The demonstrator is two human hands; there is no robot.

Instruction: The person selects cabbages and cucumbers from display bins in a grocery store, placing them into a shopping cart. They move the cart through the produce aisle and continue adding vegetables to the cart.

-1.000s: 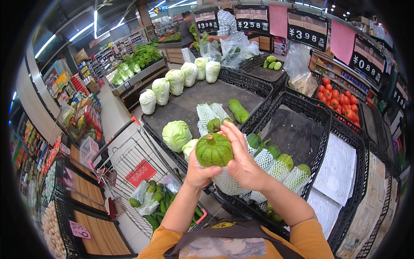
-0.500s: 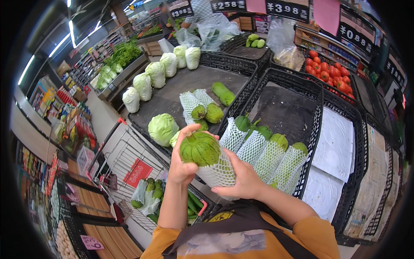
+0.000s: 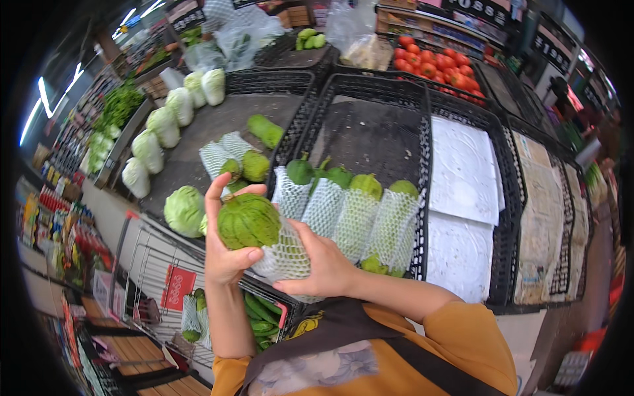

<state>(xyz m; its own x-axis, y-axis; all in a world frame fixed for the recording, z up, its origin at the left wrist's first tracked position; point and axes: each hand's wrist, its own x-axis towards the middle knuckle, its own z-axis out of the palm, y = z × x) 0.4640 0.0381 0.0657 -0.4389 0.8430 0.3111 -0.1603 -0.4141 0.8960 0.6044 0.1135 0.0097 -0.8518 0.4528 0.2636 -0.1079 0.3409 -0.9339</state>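
Between both hands I hold a thick green gourd (image 3: 249,222), its ribbed stem end bare and the rest in a white foam net sleeve. My left hand (image 3: 221,241) wraps the bare end, thumb across the front and fingers behind. My right hand (image 3: 320,264) grips the netted end from the right. Beyond it, several netted gourds (image 3: 357,211) lie side by side at the near end of a black crate (image 3: 428,158). More gourds (image 3: 254,166) lie in the crate to the left, some netted, beside a round cabbage (image 3: 185,210).
Napa cabbages (image 3: 162,127) line the left crate's far side. A metal shopping cart (image 3: 142,264) stands at lower left, with netted gourds (image 3: 191,317) and cucumbers (image 3: 262,310) near it. White sheets (image 3: 464,171) line a crate at right. Tomatoes (image 3: 439,66) are piled at the back.
My view has turned to the right, so the crates and cart appear further left. Both hands keep hold of the gourd, in nearly the same pose.
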